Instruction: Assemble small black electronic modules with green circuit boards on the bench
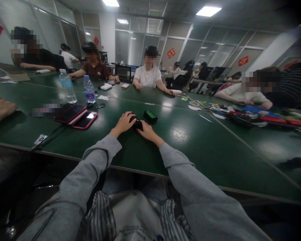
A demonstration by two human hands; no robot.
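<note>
A small black object [137, 123] rests at the table in front of me, between both hands; its exact kind is hard to make out. My left hand [125, 122] curls over its left side, fingers bent onto the top. From the right, my right hand [147, 130] grips the same object, with its fingertips partly hidden. Just beyond my right hand sits a small black box [150, 116] with a bright green top, touched by neither hand.
On the green table [190, 157], phones [85, 120] and two water bottles [89, 90] stand to the left. A pen [205, 118] and a pile of cables and tools [256, 115] lie right. Several people sit around; another person's hand [2, 108] is at far left.
</note>
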